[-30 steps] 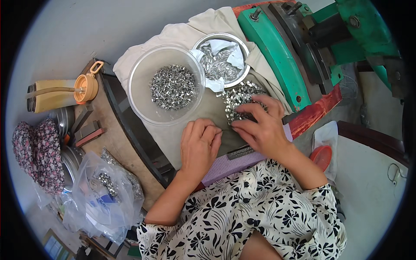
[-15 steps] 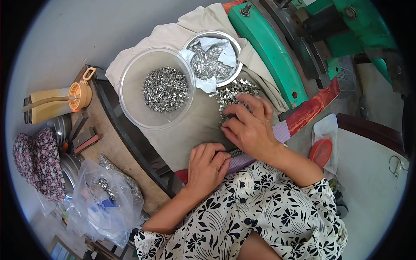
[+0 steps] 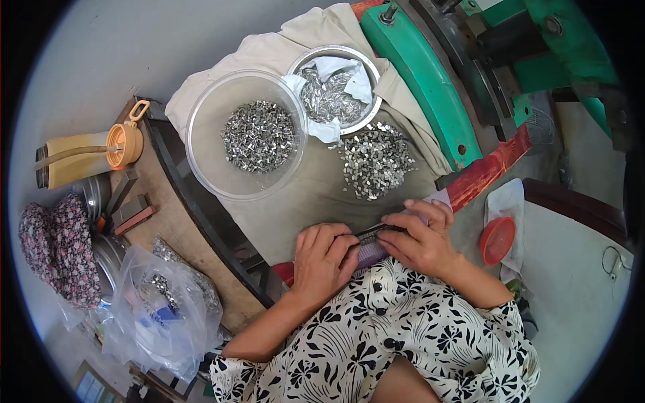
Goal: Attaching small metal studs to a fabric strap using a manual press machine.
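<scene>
At the cloth's near edge a narrow dark metal strip with fine ridges (image 3: 368, 237) lies between my two hands. My left hand (image 3: 321, 258) has its curled fingers closed on the strip's left end. The fingers of my right hand (image 3: 424, 243) are bent and pinched together at its right end; what they hold, if anything, is too small to make out. Beyond the right hand, a loose heap of small flat shiny metal pieces (image 3: 377, 161) is spread on the cloth. The strip's ends are hidden under my fingers.
A clear plastic tub (image 3: 195, 144) of small metal parts and a steel bowl (image 3: 373, 101) of shiny slivers stand behind. A green machine (image 3: 420, 84) rises at the right. To the left are an orange-lidded bottle (image 3: 124, 144) and a plastic bag (image 3: 158, 322); a red dish (image 3: 497, 240) sits far right.
My right hand has come back from the heap of metal pieces to the strip's right end, uncovering the heap. My left hand stays at the strip's left end.
</scene>
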Available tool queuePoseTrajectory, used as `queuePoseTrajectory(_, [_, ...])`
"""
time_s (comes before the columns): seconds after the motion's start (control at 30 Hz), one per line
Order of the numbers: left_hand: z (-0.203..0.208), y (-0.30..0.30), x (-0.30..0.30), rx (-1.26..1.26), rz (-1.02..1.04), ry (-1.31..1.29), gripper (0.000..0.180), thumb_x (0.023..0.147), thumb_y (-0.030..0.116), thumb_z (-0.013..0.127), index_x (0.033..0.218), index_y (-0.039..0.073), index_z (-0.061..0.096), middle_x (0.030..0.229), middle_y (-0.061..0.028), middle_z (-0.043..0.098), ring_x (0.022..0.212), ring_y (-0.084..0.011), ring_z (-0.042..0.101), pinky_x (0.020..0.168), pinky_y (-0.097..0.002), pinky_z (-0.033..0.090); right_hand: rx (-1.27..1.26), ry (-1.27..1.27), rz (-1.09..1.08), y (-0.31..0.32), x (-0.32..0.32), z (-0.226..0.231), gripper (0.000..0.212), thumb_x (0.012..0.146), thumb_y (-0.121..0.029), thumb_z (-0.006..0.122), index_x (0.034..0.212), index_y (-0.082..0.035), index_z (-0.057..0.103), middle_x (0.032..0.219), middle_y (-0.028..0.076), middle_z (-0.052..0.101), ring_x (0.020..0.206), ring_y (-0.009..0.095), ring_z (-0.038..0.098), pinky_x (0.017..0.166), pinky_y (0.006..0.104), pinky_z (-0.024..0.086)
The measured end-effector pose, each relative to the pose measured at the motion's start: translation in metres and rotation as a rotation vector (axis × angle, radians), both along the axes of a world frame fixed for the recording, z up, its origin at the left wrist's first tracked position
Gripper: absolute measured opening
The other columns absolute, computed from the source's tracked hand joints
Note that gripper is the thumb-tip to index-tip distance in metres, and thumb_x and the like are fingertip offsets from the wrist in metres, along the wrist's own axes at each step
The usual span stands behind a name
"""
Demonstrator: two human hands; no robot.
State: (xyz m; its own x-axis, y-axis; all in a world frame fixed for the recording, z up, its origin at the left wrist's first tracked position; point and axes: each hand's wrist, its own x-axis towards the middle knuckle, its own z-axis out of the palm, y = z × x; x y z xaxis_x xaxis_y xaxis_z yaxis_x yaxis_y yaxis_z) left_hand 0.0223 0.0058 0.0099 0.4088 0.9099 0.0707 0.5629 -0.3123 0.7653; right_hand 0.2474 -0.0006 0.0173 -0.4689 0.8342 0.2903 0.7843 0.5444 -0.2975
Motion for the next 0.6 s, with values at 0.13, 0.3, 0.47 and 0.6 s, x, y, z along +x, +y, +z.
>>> queuePoseTrajectory(0.13, [0.0,0.002,-0.001,0.015,-0.012,0.014,0.024,0.072,0.01,0.076,0.094,0.01,0.067,0.102,-0.0038,0.061,0.096,-0.0252,0.057,0.085,-0.039,0.042,-0.1,0.103,-0.074,0.019,-0.003,0.01,0.018,0.071,-0.024,0.081,0.088,-0.024,0.075,0.112,-0.005,0.065,0.118,0.029,0.047,0.096,0.0444,0.032])
queuePoseTrajectory(0.3, [0.005,0.01,0.0,-0.014,-0.017,-0.033,0.023,0.075,0.009,0.076,0.097,0.008,0.068,0.1,-0.0057,0.06,0.092,-0.0264,0.058,0.081,-0.0387,0.043,-0.037,0.088,-0.127,0.051,-0.017,0.003,0.018,0.07,-0.02,0.082,0.086,-0.02,0.074,0.111,-0.004,0.064,0.118,0.029,0.048,0.097,0.0455,0.031])
queuePoseTrajectory(0.47, [0.003,0.035,0.001,0.012,0.126,-0.105,0.021,0.079,0.003,0.072,0.1,0.003,0.067,0.098,-0.0111,0.059,0.089,-0.0309,0.06,0.075,-0.0393,0.049,-0.043,0.026,-0.052,0.062,-0.029,0.006,0.016,0.07,-0.02,0.079,0.081,-0.015,0.069,0.112,-0.002,0.061,0.122,0.027,0.047,0.101,0.0463,0.03])
queuePoseTrajectory(0.6, [0.001,0.055,0.009,0.054,0.169,-0.02,0.018,0.08,0.001,0.071,0.098,0.002,0.067,0.094,-0.0105,0.058,0.086,-0.0304,0.059,0.074,-0.0397,0.049,-0.051,0.054,-0.07,0.06,-0.022,0.007,0.019,0.068,-0.019,0.082,0.081,-0.015,0.069,0.112,-0.002,0.062,0.121,0.029,0.047,0.098,0.0453,0.03])
